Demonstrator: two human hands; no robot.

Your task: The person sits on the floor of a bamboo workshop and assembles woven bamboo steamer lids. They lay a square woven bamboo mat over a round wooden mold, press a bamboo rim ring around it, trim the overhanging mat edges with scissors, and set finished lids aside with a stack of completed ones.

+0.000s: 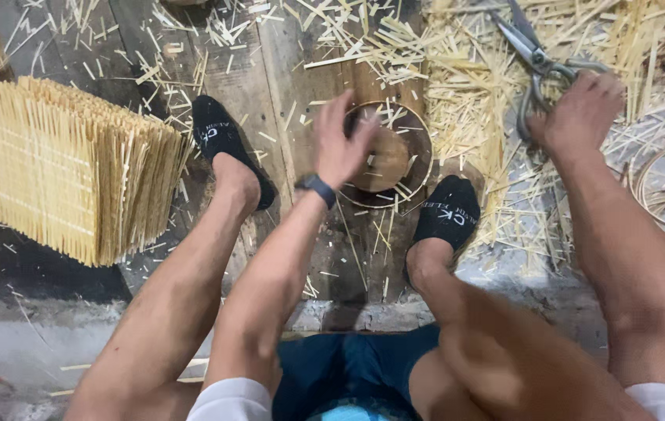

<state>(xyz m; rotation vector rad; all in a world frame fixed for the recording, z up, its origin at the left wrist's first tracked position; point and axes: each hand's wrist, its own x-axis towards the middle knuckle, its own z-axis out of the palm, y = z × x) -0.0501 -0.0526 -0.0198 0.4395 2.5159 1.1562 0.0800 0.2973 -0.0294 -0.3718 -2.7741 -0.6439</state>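
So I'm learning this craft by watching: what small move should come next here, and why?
Probably bring the scissors across to the round wooden disc. The left hand hovers over the disc between the feet, while the right hand grips the scissors off to the side, over bamboo scraps.

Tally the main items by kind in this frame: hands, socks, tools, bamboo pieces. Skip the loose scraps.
Hands: 2, left hand, right hand
Black socks: 2, one, the other
Scissors: 1, in the right hand
Round wooden disc: 1, under the left hand
Woven bamboo-stick mat: 1
Watch: 1
Total: 8
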